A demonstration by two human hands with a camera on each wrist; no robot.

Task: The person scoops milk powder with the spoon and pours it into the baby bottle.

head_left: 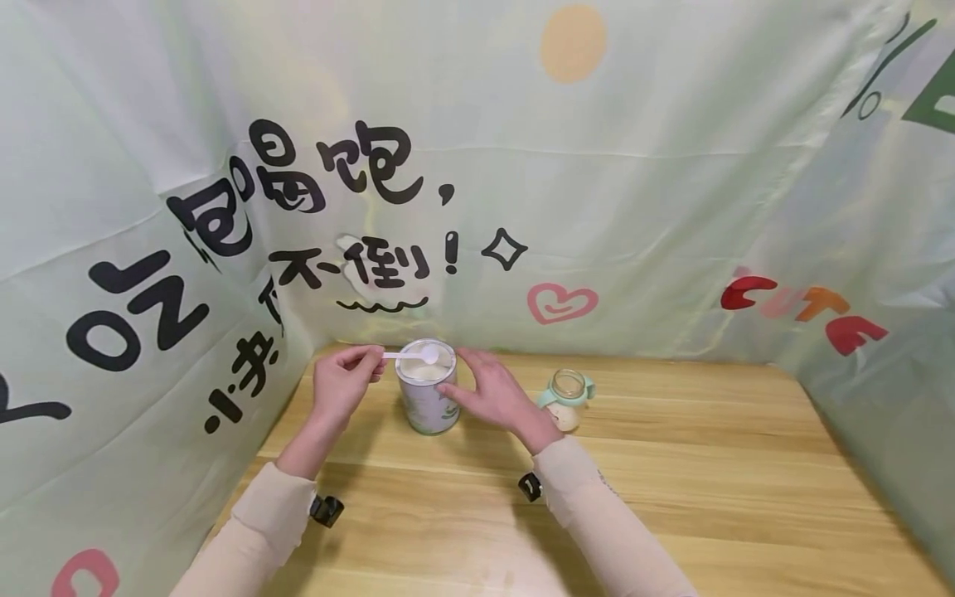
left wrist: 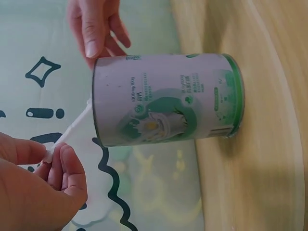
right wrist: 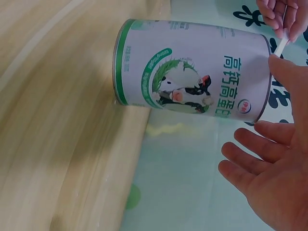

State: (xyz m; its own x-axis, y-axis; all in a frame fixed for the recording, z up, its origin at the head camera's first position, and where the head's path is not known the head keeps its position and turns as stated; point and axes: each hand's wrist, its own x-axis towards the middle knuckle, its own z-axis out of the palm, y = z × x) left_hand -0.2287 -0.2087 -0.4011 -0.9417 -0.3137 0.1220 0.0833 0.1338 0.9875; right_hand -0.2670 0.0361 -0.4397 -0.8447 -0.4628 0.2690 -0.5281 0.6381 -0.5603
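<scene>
A white milk powder can (head_left: 429,405) with green print stands upright on the table, its top uncovered and pale powder (head_left: 420,371) inside. My left hand (head_left: 341,385) pinches a white scoop (head_left: 429,355) by the end of its handle. The scoop's bowl is over the can's mouth in the head view; from the side, the left wrist view hides the bowl behind the rim. At the can's right side is my right hand (head_left: 494,391), thumb touching the upper rim. In the right wrist view its fingers (right wrist: 255,144) are spread and fairly straight beside the can.
A small glass jar (head_left: 567,402) with a mint-green handled collar stands right of the can, behind my right wrist, with pale contents. The wooden table (head_left: 671,464) meets printed cloth walls (head_left: 656,249) at the back and sides.
</scene>
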